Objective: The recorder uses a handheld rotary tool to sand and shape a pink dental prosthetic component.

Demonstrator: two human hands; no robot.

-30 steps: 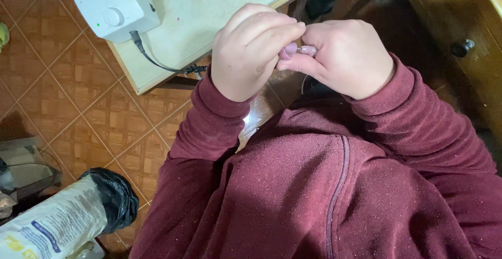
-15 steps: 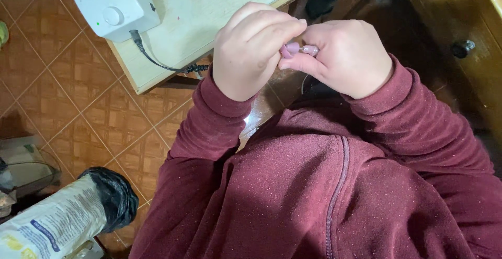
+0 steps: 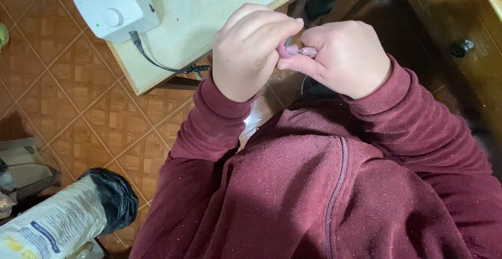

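Brown patterned floor tiles (image 3: 63, 97) everywhere, plus a pale wooden desk (image 3: 209, 13) carrying a white boxy machine with a dial (image 3: 112, 3) and black cord (image 3: 167, 68). Both hands meet above the maroon fleece: left hand (image 3: 251, 55) fingers curled tight around a small pink pen-like tool (image 3: 299, 51), right hand (image 3: 345, 58) curled shut beside its tip. Looks mid-job; can't tell how much is left.

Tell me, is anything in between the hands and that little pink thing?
No. Both the left hand and the right hand already touch the small pink tool, pinching it between their fingertips. Nothing visible sits between them.
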